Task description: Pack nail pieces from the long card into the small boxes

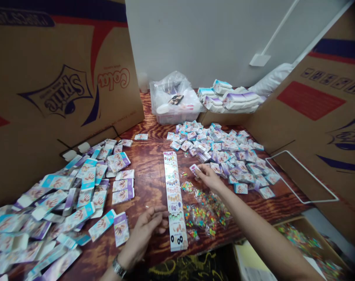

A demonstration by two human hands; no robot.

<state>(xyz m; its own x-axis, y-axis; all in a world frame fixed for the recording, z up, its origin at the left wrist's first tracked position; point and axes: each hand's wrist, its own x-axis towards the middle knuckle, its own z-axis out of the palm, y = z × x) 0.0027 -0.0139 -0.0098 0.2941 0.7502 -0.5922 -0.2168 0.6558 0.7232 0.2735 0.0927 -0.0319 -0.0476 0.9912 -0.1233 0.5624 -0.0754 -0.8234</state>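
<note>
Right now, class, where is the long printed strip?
In the head view, the long printed strip lies near the middle of the wood-grained table, with the left hand at its left edge and small bags of colourful pieces to its right.

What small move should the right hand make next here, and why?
Probably bring the small purple-and-white piece in the right hand over to the printed strip: its coloring resembles the strip's far end, and the left hand is right by the strip's left edge to help. Whether the piece is a card or box is unclear.
</note>
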